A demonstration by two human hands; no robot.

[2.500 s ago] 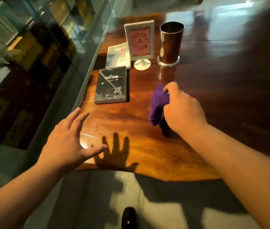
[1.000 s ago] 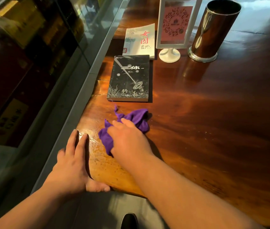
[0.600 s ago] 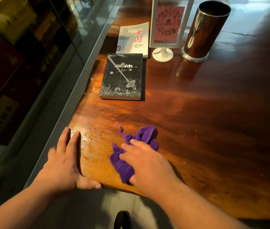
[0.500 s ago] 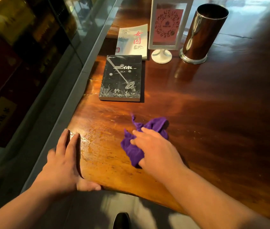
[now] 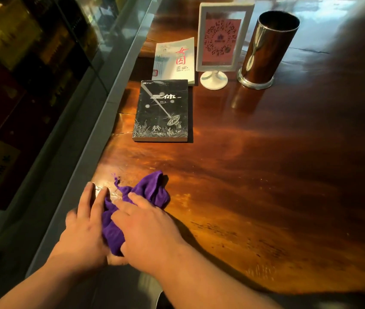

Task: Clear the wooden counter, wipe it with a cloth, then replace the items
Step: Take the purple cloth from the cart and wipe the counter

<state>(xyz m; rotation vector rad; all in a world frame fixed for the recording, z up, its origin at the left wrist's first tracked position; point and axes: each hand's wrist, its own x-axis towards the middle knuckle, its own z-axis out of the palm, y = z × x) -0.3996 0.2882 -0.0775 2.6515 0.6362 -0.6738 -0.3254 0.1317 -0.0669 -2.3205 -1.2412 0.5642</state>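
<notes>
Wiping the near-left corner of the wooden counter point(image 5: 266, 175), so we're in the wipe step, I'd say.
Stuff isn't cleared off though: the metal cup point(image 5: 268, 50), sign stand point(image 5: 221, 41), black book point(image 5: 162, 110) and white book point(image 5: 174, 59) sit at the far end. Down at the near edge the purple cloth point(image 5: 152, 190) is bunched between both hands. The right hand point(image 5: 148, 233) presses it with flat fingers, no real grasp, while the left hand point(image 5: 83, 233) lies flat on the corner, holding nothing. Next up, I reckon: sweep rightward, then shift those books.

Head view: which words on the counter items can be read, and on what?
"三体": black paperback book; its smaller print is too small.
"女囚": white paperback book, in red; lines beneath too small.
No readable words: pink card in white frame stand, only a circular code.
</notes>
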